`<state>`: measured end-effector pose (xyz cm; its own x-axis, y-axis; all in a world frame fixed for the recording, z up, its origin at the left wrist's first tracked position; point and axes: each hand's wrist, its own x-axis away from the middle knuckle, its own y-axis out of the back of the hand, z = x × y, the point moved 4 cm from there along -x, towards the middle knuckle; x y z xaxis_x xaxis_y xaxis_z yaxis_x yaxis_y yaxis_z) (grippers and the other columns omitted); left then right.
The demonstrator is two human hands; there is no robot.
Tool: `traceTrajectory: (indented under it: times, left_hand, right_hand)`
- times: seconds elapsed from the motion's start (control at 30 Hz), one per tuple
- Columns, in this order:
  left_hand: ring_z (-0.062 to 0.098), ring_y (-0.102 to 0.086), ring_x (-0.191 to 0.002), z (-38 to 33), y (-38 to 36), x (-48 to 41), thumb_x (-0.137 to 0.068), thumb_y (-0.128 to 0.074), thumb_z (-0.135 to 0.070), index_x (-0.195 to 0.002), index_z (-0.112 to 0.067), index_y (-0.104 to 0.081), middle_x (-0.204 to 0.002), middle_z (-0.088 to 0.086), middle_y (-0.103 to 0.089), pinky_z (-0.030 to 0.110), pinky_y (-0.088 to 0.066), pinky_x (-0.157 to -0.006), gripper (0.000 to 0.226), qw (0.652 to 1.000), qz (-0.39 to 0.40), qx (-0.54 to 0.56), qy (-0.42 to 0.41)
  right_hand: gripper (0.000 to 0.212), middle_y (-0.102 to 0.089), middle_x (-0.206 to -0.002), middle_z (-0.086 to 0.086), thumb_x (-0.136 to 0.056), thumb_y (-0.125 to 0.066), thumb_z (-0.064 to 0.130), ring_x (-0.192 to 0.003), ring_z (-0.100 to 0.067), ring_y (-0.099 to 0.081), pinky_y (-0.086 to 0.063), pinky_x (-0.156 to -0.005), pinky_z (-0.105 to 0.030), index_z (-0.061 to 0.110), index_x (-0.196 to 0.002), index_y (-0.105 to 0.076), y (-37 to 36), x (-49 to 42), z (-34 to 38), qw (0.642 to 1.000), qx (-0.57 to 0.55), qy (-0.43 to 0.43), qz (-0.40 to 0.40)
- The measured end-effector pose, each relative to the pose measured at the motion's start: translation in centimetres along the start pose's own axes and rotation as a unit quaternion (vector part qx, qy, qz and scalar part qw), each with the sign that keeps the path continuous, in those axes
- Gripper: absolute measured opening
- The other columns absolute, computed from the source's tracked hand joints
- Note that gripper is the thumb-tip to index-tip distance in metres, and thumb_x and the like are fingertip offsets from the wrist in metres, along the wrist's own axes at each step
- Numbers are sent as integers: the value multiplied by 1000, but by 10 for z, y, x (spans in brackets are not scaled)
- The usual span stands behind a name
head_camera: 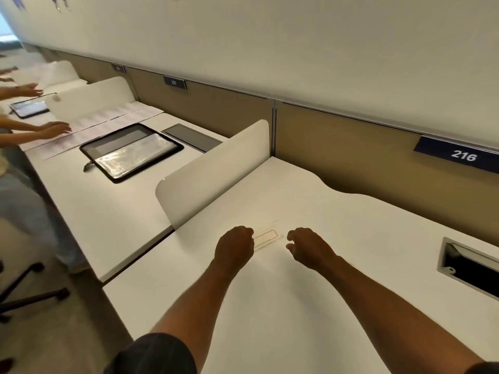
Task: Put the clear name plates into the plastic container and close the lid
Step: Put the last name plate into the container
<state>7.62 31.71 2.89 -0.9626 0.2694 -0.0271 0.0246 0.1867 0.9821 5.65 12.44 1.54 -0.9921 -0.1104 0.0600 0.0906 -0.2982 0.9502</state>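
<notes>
On the white desk under the blue "216" sign, a flat clear rectangular name plate is lying between both hands. The left hand is curling at its end, grasp uncertain; the right hand is hovering loosely curled, empty. Thin, stiff and slick, it is probably best pinched by its edges.

Two bare forearms, left hand and right hand ungloved, no rings or watch. Short dark sleeves with faint pinstripes at the near edge.
</notes>
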Motion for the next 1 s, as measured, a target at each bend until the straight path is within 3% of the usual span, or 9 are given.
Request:
traceTrajectory:
  times: [0.43,0.57,0.73,0.8,0.87,0.93,1.0]
  left_hand:
    - [25,-59,-94,19,-35,-37,-95,-45,-24,-94,-13,-55,-99,4,-61,37,-46,-73,15,999,19,-42,-9]
    - [29,-63,-83,20,-43,-42,-89,-45,-11,-87,-14,-57,-92,6,-64,33,-39,-61,12,997,23,-74,-8]
    - [29,-63,-77,13,-38,-53,-85,-45,-8,-85,-16,-59,-87,5,-66,32,-35,-57,16,997,0,-80,-8]
    - [29,-63,-80,9,-34,-60,-87,-45,-10,-90,-17,-62,-89,4,-67,34,-39,-60,18,999,-24,-42,2]
    - [30,-63,-83,2,-28,-68,-90,-45,-15,-95,-19,-65,-92,4,-69,34,-42,-64,21,998,-48,32,26]
    - [27,-65,-86,-5,-20,-74,-89,-48,-18,-98,-21,-69,-94,1,-72,29,-44,-68,23,984,-65,147,78]
    - [20,-68,-87,-15,-16,-78,-85,-53,-15,-93,-21,-72,-93,-4,-74,25,-47,-71,21,945,-61,295,129]
  right_hand:
    - [22,-62,-104,-10,-92,-54,27,-99,-30,-59,-48,-79,-37,10,-105,-60,-26,-46,2,1000,-23,-1,12]
    - [23,-63,-105,-10,-92,-55,27,-100,-29,-59,-47,-79,-36,11,-107,-62,-30,-53,-1,999,-33,-3,10]
    - [21,-65,-101,-9,-92,-56,27,-96,-28,-60,-46,-76,-34,11,-103,-64,-30,-54,-10,998,-60,-20,-8]
    - [14,-62,-85,-5,-91,-58,26,-82,-26,-56,-40,-67,-31,14,-84,-60,-27,-52,-18,995,-82,-39,-28]
    - [24,-55,-72,-1,-90,-58,24,-71,-22,-50,-36,-62,-30,16,-69,-48,-22,-48,-27,987,-129,-76,-63]
    - [24,-63,-73,-2,-89,-59,23,-72,-22,-56,-43,-65,-32,10,-70,-56,-15,-42,-38,970,-188,-118,-102]
    - [20,-70,-81,-3,-88,-60,26,-78,-20,-63,-49,-73,-31,10,-78,-66,-9,-35,-49,947,-259,-157,-106]
